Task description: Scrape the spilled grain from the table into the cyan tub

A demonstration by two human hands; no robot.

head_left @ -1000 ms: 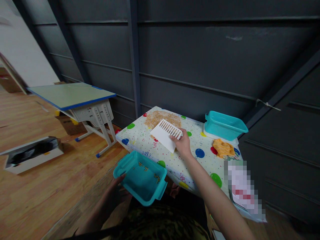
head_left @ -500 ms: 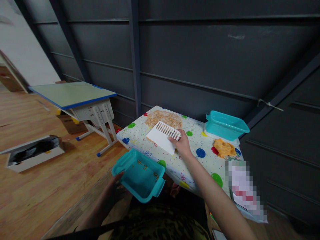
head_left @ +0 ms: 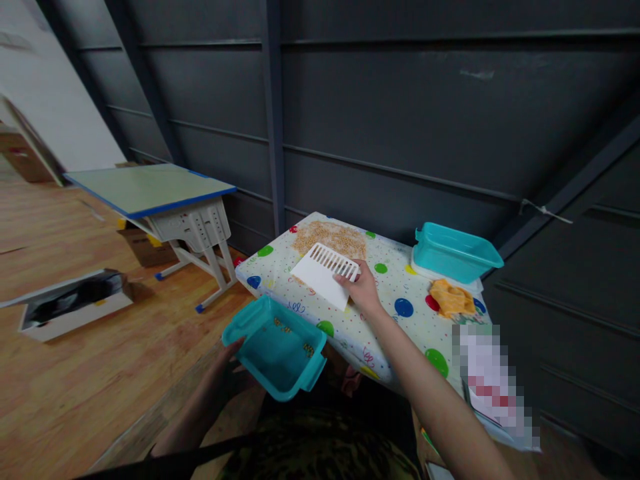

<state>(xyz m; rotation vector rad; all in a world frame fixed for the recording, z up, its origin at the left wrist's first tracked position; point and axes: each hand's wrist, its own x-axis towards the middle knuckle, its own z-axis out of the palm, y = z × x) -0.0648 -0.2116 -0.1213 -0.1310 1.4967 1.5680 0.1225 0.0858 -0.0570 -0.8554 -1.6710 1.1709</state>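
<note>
My right hand grips a white plastic scraper by its slotted end. The scraper's broad flat part lies low over the table, pointing to the near left edge, with a few grains along its rim. Behind it spreads a patch of small yellowish grains; I cannot make out their kind. Just below the table's front edge, my left hand holds a teal plastic bin by its left side, its fingers partly hidden beneath. The bin tilts, and small clusters of grains sit on its inside.
A second teal bin stands at the table's back right, on a white lid. Near it lies an orange cloth. A balloon-patterned cloth covers the table. A desk and an open white box are to the left; a dark wall rises behind.
The scraper has shifted slightly toward the table's near left edge. The bin in my left hand has moved a little left. Both hands keep their hold.
</note>
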